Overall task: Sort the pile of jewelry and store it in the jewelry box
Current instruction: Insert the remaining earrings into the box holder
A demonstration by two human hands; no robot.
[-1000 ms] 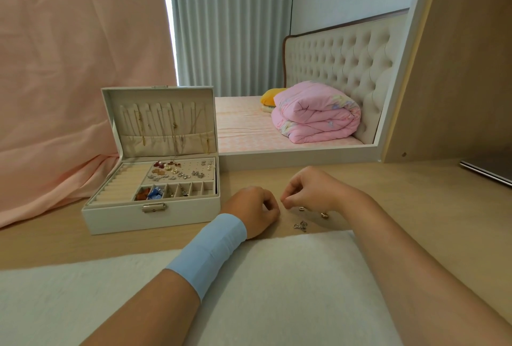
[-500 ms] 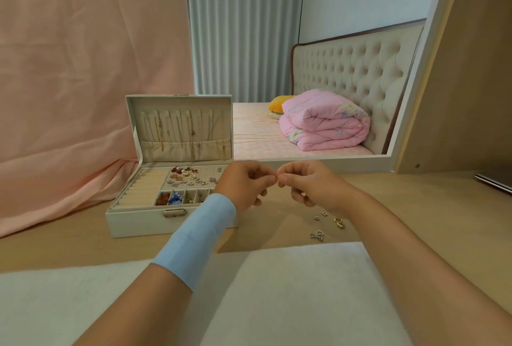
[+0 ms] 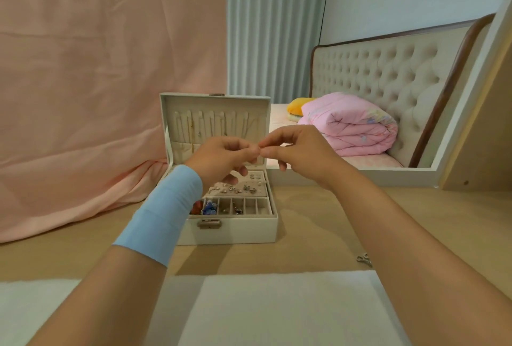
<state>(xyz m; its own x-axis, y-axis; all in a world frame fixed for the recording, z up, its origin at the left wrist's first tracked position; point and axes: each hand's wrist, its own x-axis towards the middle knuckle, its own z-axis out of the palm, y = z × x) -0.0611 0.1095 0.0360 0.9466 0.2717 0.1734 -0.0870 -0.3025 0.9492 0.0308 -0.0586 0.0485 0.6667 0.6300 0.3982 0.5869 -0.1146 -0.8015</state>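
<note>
A white jewelry box (image 3: 243,228) stands open on the wooden desk, its lid upright with thin chains hanging inside. Earrings lie on its pink tray (image 3: 256,189), and small compartments (image 3: 250,205) along the front hold a few pieces. Above the box my left hand (image 3: 221,158) and my right hand (image 3: 299,151) meet fingertip to fingertip, pinching one tiny piece of jewelry (image 3: 259,148) between them. A blue band wraps my left wrist. One small silver piece (image 3: 364,259) lies on the desk by my right forearm.
A white felt mat (image 3: 277,307) covers the near desk. A pink sheet (image 3: 83,96) hangs at the left, behind the box. A bed with a folded pink quilt (image 3: 352,126) sits behind the desk. A wooden panel (image 3: 482,137) rises at the right.
Both hands rose from the desk, where the right picked at loose pieces, and came together over the box. The view swung right to left, leaving most loose jewelry out of sight.
</note>
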